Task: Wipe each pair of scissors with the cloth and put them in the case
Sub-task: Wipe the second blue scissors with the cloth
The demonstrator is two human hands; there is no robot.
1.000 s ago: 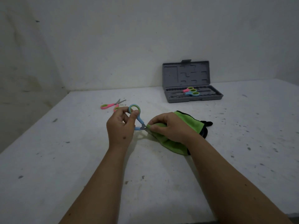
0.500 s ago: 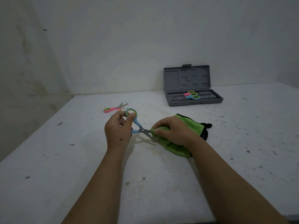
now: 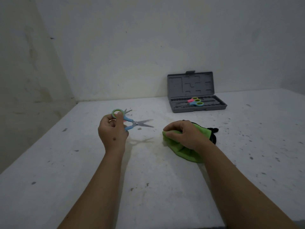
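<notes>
Blue scissors (image 3: pixel 132 123) now clear of the green cloth (image 3: pixel 179 146), blades apart.

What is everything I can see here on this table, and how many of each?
blue-handled scissors: one, blue handles with green rings, blades open, held above the table at left
scissors on the table: one, only grey blade tips and a bit of pink show behind the left hand
scissors in the case: two, one pink-handled, one blue-handled, green rings, lying in the tray
case: one, grey, lid open and upright, at the back by the wall
cloth: one, green with black edging, on the table at right
table: one, white, speckled with dark marks
left hand: one, grips the blue-handled scissors by the handles
right hand: one, curled over the cloth, holding it
</notes>
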